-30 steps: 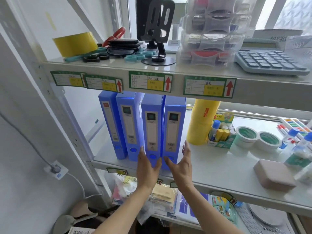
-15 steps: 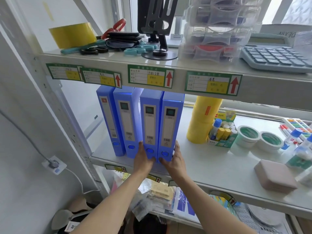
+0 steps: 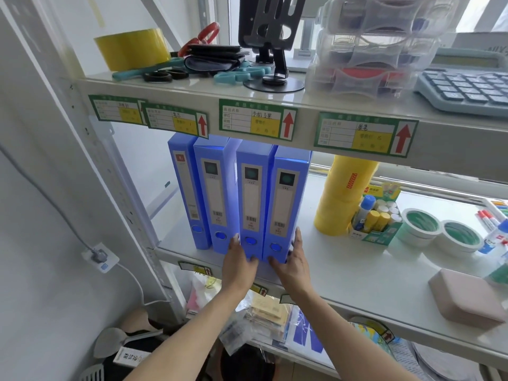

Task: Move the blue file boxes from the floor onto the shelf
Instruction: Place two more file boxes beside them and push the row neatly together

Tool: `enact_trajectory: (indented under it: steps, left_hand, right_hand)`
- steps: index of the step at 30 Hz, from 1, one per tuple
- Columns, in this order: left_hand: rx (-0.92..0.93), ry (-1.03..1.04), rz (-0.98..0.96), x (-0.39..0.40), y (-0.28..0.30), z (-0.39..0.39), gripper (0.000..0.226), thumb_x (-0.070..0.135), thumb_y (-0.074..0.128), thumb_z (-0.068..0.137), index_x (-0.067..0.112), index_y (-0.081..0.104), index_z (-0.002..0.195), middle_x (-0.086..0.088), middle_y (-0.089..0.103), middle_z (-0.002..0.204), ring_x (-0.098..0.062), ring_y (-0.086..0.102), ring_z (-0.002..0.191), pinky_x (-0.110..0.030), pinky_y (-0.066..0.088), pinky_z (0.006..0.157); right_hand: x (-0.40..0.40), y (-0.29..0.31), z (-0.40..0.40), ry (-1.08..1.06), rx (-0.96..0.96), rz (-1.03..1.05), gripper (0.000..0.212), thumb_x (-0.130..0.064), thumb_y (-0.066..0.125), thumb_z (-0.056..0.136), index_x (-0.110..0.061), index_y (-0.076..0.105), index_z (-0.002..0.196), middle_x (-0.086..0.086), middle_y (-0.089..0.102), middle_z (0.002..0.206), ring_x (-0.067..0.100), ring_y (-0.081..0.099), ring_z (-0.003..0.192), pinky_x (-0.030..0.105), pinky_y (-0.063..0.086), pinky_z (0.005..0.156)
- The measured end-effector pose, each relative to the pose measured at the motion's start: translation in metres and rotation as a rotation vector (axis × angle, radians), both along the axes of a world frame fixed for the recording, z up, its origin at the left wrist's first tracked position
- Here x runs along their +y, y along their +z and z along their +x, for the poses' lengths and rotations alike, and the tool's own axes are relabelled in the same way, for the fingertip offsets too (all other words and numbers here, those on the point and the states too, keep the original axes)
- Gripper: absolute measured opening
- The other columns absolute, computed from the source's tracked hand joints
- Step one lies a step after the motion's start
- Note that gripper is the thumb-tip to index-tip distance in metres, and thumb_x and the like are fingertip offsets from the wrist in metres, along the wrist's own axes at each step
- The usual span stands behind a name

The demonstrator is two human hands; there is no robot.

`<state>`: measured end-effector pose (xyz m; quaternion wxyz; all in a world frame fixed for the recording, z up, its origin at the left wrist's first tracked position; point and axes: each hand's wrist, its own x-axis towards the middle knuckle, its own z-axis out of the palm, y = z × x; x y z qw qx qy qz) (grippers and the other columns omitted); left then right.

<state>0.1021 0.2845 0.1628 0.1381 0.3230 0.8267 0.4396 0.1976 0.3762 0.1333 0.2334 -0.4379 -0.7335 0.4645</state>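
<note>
Several blue file boxes stand upright in a row at the left end of the middle shelf, spines facing me. My left hand grips the foot of the second box from the right, fingers on its left side. My right hand holds the foot of the rightmost box, fingers up its right side and thumb under the front. The two boxes are squeezed together between my hands. Two more boxes stand to their left.
A stack of yellow tape rolls stands right of the boxes, then a glue-stick carton, white tape rolls and a pink case. The upper shelf hangs just above the box tops. A shelf post stands left.
My hands went from open in front of the boxes to clasping the feet of the two right-hand boxes. The view has come closer to the shelf.
</note>
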Motion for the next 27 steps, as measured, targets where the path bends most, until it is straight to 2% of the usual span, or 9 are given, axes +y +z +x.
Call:
enact_trajectory:
  steps: [4,7,11,13,15,17,22,25,27]
  left_hand:
    - [0.203,0.277,0.072,-0.041,0.000,-0.009,0.038,0.022,0.072,0.082,0.008,0.054,0.112,-0.004,0.059,0.111,-0.024,0.063,0.101,-0.022,0.046,0.070]
    - [0.061,0.402,0.189,-0.056,0.003,-0.049,0.081,0.033,0.082,0.072,0.003,0.042,0.135,-0.014,0.047,0.131,-0.028,0.053,0.118,-0.037,0.051,0.092]
    - [-0.249,0.065,0.127,-0.060,0.001,-0.115,0.133,0.054,0.084,0.055,0.018,0.006,0.157,-0.005,0.022,0.161,-0.025,0.028,0.147,-0.047,0.032,0.114]
    - [-0.336,-0.109,0.109,-0.054,-0.002,-0.134,0.115,0.044,0.086,0.062,0.028,0.017,0.153,0.003,0.039,0.153,-0.022,0.040,0.141,-0.047,0.039,0.112]
    - [-0.354,-0.162,0.100,-0.046,-0.005,-0.144,0.088,0.032,0.086,0.067,0.032,0.034,0.138,0.007,0.057,0.131,-0.019,0.056,0.123,-0.042,0.052,0.098]
    - [-0.393,-0.215,0.115,-0.038,-0.006,-0.150,0.081,0.028,0.086,0.067,0.030,0.039,0.133,0.002,0.061,0.126,-0.024,0.060,0.117,-0.036,0.060,0.082]
    - [-0.410,-0.317,0.144,-0.029,-0.005,-0.150,0.088,0.008,0.080,0.076,0.027,0.029,0.145,0.007,0.059,0.125,-0.010,0.064,0.105,-0.015,0.060,0.069]
    - [-0.402,-0.313,0.152,-0.025,-0.008,-0.149,0.087,0.014,0.082,0.074,0.026,0.030,0.143,0.012,0.060,0.119,-0.011,0.065,0.105,-0.013,0.059,0.069]
    - [-0.387,-0.292,0.149,-0.026,-0.009,-0.149,0.095,0.038,0.087,0.061,0.029,0.034,0.139,0.011,0.063,0.121,-0.018,0.066,0.110,-0.022,0.061,0.077]
  right_hand:
    - [0.003,-0.004,-0.001,-0.022,0.012,-0.016,0.117,-0.030,0.078,0.073,-0.030,-0.004,0.156,0.003,0.041,0.153,0.026,0.047,0.135,0.048,0.043,0.109]
    - [0.009,-0.004,0.000,-0.022,0.007,-0.023,0.121,-0.023,0.084,0.072,-0.024,-0.002,0.157,0.003,0.029,0.159,0.028,0.037,0.142,0.046,0.037,0.114]
    - [0.019,-0.002,0.000,-0.013,-0.006,-0.027,0.126,-0.026,0.087,0.069,-0.024,-0.004,0.157,0.003,0.023,0.162,0.028,0.032,0.146,0.045,0.034,0.114]
    - [0.022,0.001,0.000,-0.001,-0.022,-0.048,0.128,-0.027,0.087,0.070,-0.024,-0.006,0.157,0.003,0.027,0.161,0.027,0.034,0.145,0.045,0.036,0.113]
    - [0.024,0.005,-0.001,0.012,-0.038,-0.062,0.132,-0.030,0.088,0.067,-0.025,-0.009,0.157,0.002,0.031,0.159,0.027,0.037,0.143,0.045,0.038,0.112]
    - [0.024,0.011,-0.005,0.029,-0.054,-0.051,0.136,-0.039,0.087,0.060,-0.027,-0.006,0.157,-0.005,0.042,0.152,0.026,0.046,0.137,0.049,0.043,0.109]
    - [0.029,0.009,-0.012,0.115,-0.099,0.068,0.105,-0.049,0.081,0.058,-0.027,0.032,0.148,-0.052,0.043,0.107,0.015,0.060,0.111,0.044,0.053,0.096]
    - [0.025,0.011,-0.015,0.144,-0.123,0.093,0.098,-0.048,0.082,0.062,-0.029,0.036,0.146,-0.048,0.044,0.109,0.010,0.058,0.109,0.037,0.052,0.095]
    - [0.021,0.015,-0.020,0.144,-0.136,0.105,0.091,-0.047,0.082,0.064,-0.030,0.041,0.143,-0.033,0.047,0.117,0.010,0.058,0.110,0.034,0.053,0.091]
